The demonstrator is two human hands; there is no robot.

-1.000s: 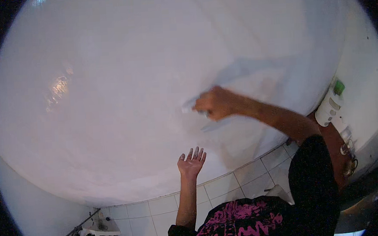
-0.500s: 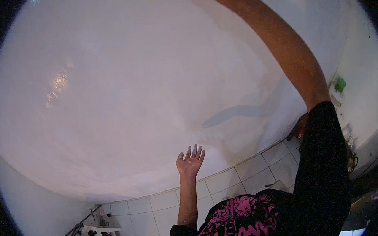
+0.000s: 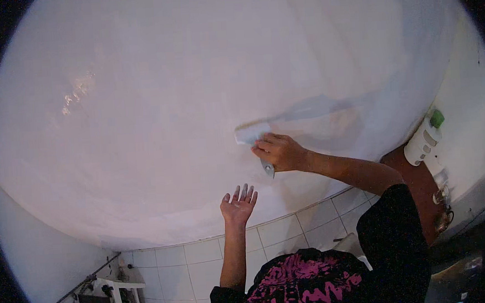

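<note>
My right hand [image 3: 282, 153] is closed around a wide flat paintbrush [image 3: 251, 133] with a pale head and a grey handle end sticking out below the fingers. The brush head lies against or very close to the broad whitish wall [image 3: 141, 124], and its shadow falls to the right. Lower down and to the left, my left hand [image 3: 238, 208] is held up with palm showing and fingers spread. It holds nothing, and its fingertips carry pale smears. Whether it touches the wall I cannot tell.
White tiles [image 3: 202, 259] run along the wall's lower edge. On the right, a green sponge-like piece [image 3: 436, 118] sits atop a white holder with oval holes [image 3: 423, 144], beside a brown surface [image 3: 407, 169]. A white frame [image 3: 118, 295] with clutter stands lower left.
My right arm, stretched high with its hand out of view, has come down to the middle, bringing the paintbrush into sight. My left hand stays raised and open, slightly further left.
</note>
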